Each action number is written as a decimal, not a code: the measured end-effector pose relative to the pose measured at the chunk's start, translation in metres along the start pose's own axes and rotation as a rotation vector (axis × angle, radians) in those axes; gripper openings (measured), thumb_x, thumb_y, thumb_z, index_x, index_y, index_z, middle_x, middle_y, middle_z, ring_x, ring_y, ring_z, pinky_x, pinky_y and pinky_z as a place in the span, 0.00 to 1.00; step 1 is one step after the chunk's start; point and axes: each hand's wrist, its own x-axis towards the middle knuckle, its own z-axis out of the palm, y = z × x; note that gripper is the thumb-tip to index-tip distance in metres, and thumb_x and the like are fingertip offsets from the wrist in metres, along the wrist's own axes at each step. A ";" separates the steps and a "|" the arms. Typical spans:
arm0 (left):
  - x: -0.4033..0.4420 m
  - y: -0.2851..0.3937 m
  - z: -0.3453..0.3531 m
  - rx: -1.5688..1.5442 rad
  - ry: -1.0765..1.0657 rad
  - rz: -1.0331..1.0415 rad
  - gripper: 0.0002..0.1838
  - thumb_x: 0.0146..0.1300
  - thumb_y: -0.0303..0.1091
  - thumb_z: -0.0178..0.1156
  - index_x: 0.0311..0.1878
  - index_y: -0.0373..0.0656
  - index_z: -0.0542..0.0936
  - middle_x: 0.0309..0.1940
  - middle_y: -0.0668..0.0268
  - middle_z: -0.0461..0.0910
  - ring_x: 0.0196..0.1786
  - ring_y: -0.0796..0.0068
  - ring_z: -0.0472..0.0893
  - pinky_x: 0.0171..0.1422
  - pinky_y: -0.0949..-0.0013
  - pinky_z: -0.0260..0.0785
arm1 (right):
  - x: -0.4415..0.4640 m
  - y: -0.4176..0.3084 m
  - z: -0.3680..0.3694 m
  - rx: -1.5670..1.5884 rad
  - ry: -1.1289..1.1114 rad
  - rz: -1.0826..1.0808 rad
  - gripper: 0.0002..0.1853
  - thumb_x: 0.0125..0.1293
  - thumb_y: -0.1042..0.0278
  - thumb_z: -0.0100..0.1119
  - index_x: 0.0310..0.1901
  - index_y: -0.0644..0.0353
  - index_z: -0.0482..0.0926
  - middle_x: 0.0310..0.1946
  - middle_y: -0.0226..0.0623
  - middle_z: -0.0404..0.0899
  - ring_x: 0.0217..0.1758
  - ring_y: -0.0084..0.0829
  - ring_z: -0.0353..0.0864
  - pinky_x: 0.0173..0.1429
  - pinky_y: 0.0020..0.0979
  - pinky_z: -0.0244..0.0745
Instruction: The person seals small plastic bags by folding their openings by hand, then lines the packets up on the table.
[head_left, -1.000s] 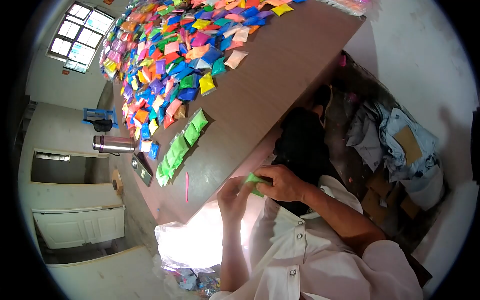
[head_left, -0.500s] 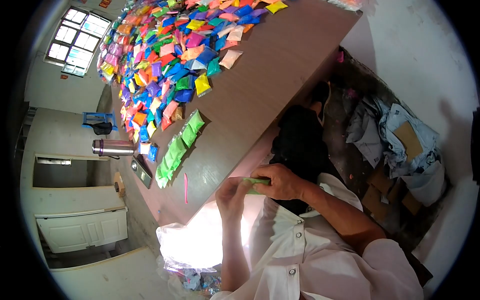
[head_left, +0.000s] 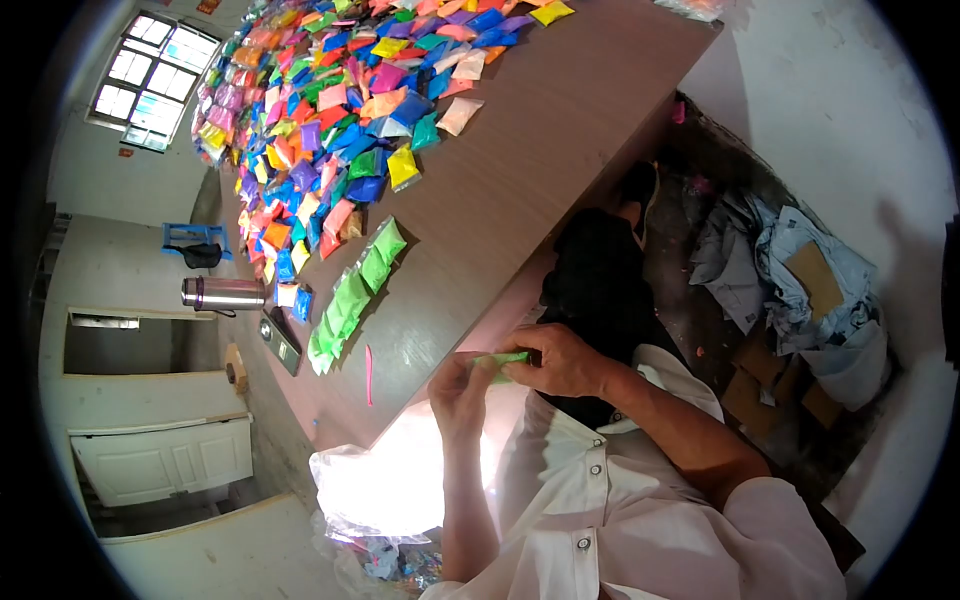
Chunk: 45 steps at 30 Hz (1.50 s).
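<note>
A small light-green packet (head_left: 512,358) is pinched between my two hands above my lap, just off the table edge. My left hand (head_left: 462,392) is closed on its left end, with thumb and fingers pressed together. From the right, my right hand (head_left: 560,360) grips the other end, its fingers curled around it. Much of the packet is hidden by my fingers. On the table beyond lies an overlapping row of light-green packets (head_left: 348,302). A thin pink stick-like tool (head_left: 369,375) rests between that row and my left hand.
A large heap of coloured packets (head_left: 350,130) covers the far side of the brown table (head_left: 540,150). A steel flask (head_left: 225,293) and a dark phone-like object (head_left: 281,342) are at the left edge. Plastic bags and cardboard (head_left: 815,280) lie on the floor at right.
My fingers have shifted slightly on the green packet, and its visible part now looks narrower and tilted. The view has moved very slightly; the things on the table stay put.
</note>
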 end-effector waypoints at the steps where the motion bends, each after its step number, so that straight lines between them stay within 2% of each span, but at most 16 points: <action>1: 0.000 0.000 -0.002 0.012 -0.003 0.014 0.05 0.69 0.25 0.68 0.44 0.33 0.86 0.35 0.67 0.86 0.39 0.81 0.82 0.48 0.76 0.73 | 0.000 -0.002 0.001 0.032 0.013 0.011 0.12 0.67 0.71 0.68 0.51 0.64 0.86 0.38 0.35 0.86 0.39 0.23 0.82 0.44 0.28 0.78; 5: 0.002 0.000 -0.001 0.032 0.003 0.019 0.06 0.70 0.26 0.67 0.45 0.34 0.86 0.34 0.67 0.86 0.38 0.82 0.81 0.46 0.76 0.72 | 0.000 0.004 0.001 0.075 -0.005 0.014 0.12 0.68 0.72 0.67 0.52 0.64 0.85 0.38 0.34 0.86 0.39 0.21 0.82 0.44 0.27 0.79; 7: 0.003 -0.005 -0.001 0.006 0.008 0.007 0.06 0.70 0.26 0.67 0.45 0.34 0.86 0.34 0.68 0.85 0.37 0.82 0.80 0.46 0.76 0.72 | 0.000 0.001 0.000 0.156 0.030 0.082 0.14 0.68 0.70 0.66 0.52 0.67 0.83 0.40 0.42 0.87 0.41 0.27 0.85 0.49 0.31 0.80; 8: 0.003 -0.007 -0.001 -0.019 0.012 -0.004 0.06 0.70 0.26 0.67 0.45 0.34 0.86 0.33 0.68 0.85 0.36 0.82 0.80 0.45 0.76 0.71 | 0.000 0.003 0.000 0.155 0.029 0.083 0.14 0.68 0.70 0.66 0.52 0.67 0.83 0.40 0.42 0.87 0.41 0.27 0.85 0.49 0.31 0.80; 10: 0.002 -0.007 0.000 -0.011 0.023 -0.008 0.06 0.70 0.26 0.67 0.46 0.34 0.86 0.32 0.69 0.85 0.35 0.82 0.80 0.44 0.77 0.71 | 0.001 0.008 0.002 0.164 0.074 0.062 0.11 0.71 0.71 0.67 0.52 0.65 0.85 0.38 0.32 0.86 0.38 0.19 0.82 0.45 0.25 0.79; 17: 0.001 0.004 -0.009 0.166 -0.022 0.001 0.07 0.70 0.27 0.68 0.47 0.34 0.86 0.32 0.69 0.85 0.35 0.83 0.80 0.42 0.78 0.70 | 0.004 -0.001 0.002 0.096 0.026 0.026 0.11 0.72 0.70 0.66 0.51 0.65 0.86 0.37 0.31 0.86 0.39 0.19 0.82 0.44 0.24 0.78; 21: 0.003 -0.003 -0.011 0.098 -0.019 -0.014 0.07 0.70 0.28 0.68 0.47 0.34 0.86 0.32 0.69 0.85 0.35 0.83 0.80 0.43 0.78 0.70 | 0.005 0.015 0.009 0.137 0.063 0.018 0.11 0.73 0.70 0.65 0.52 0.65 0.86 0.38 0.32 0.86 0.39 0.18 0.82 0.44 0.24 0.78; 23: 0.003 -0.002 -0.002 -0.049 0.060 -0.058 0.08 0.70 0.29 0.68 0.46 0.34 0.87 0.32 0.68 0.85 0.36 0.82 0.80 0.44 0.78 0.70 | 0.005 0.017 0.009 0.182 0.110 0.029 0.11 0.73 0.71 0.65 0.53 0.65 0.86 0.38 0.32 0.86 0.39 0.18 0.82 0.44 0.24 0.78; 30: -0.001 -0.009 -0.015 0.055 0.005 -0.027 0.08 0.71 0.29 0.67 0.46 0.34 0.87 0.32 0.67 0.86 0.36 0.81 0.81 0.45 0.76 0.72 | 0.005 0.003 0.008 0.118 0.106 0.014 0.10 0.72 0.71 0.66 0.51 0.66 0.85 0.37 0.31 0.85 0.39 0.19 0.82 0.44 0.24 0.79; 32: -0.001 -0.010 -0.020 0.163 -0.074 -0.014 0.11 0.74 0.35 0.68 0.47 0.35 0.86 0.33 0.67 0.86 0.37 0.79 0.82 0.47 0.73 0.74 | 0.005 0.005 0.009 0.137 0.134 -0.009 0.10 0.72 0.71 0.66 0.51 0.66 0.85 0.37 0.31 0.85 0.39 0.19 0.82 0.44 0.24 0.79; 34: -0.001 -0.011 -0.017 0.124 -0.075 -0.020 0.11 0.74 0.35 0.68 0.46 0.35 0.86 0.33 0.67 0.86 0.37 0.79 0.82 0.48 0.73 0.74 | 0.006 0.011 0.007 0.176 0.087 0.064 0.12 0.68 0.72 0.66 0.50 0.69 0.84 0.42 0.41 0.87 0.43 0.28 0.87 0.52 0.31 0.82; 38: -0.002 -0.015 -0.006 0.009 -0.046 -0.058 0.11 0.75 0.36 0.67 0.46 0.35 0.85 0.34 0.66 0.86 0.38 0.78 0.82 0.48 0.72 0.74 | 0.004 0.016 0.010 0.264 0.160 0.094 0.12 0.69 0.72 0.67 0.51 0.68 0.84 0.41 0.40 0.87 0.43 0.27 0.87 0.51 0.30 0.82; 41: -0.004 -0.024 -0.006 -0.005 -0.078 -0.123 0.08 0.73 0.30 0.65 0.46 0.34 0.85 0.35 0.68 0.85 0.39 0.81 0.80 0.47 0.75 0.71 | 0.004 0.013 0.009 0.258 0.191 0.097 0.11 0.70 0.73 0.67 0.50 0.68 0.84 0.41 0.38 0.86 0.43 0.25 0.86 0.51 0.29 0.82; 43: -0.005 -0.018 -0.005 0.021 -0.066 -0.085 0.08 0.73 0.30 0.65 0.46 0.34 0.84 0.34 0.69 0.85 0.39 0.81 0.80 0.47 0.76 0.71 | 0.004 0.011 0.009 0.164 0.192 -0.005 0.09 0.72 0.71 0.68 0.49 0.66 0.84 0.34 0.26 0.81 0.37 0.16 0.78 0.43 0.24 0.76; 45: -0.005 -0.016 -0.006 0.045 -0.056 -0.047 0.07 0.73 0.30 0.65 0.45 0.34 0.84 0.34 0.69 0.84 0.39 0.82 0.79 0.47 0.76 0.71 | 0.005 0.006 0.008 0.175 0.157 0.009 0.09 0.72 0.71 0.68 0.49 0.66 0.84 0.34 0.25 0.80 0.36 0.16 0.77 0.42 0.24 0.75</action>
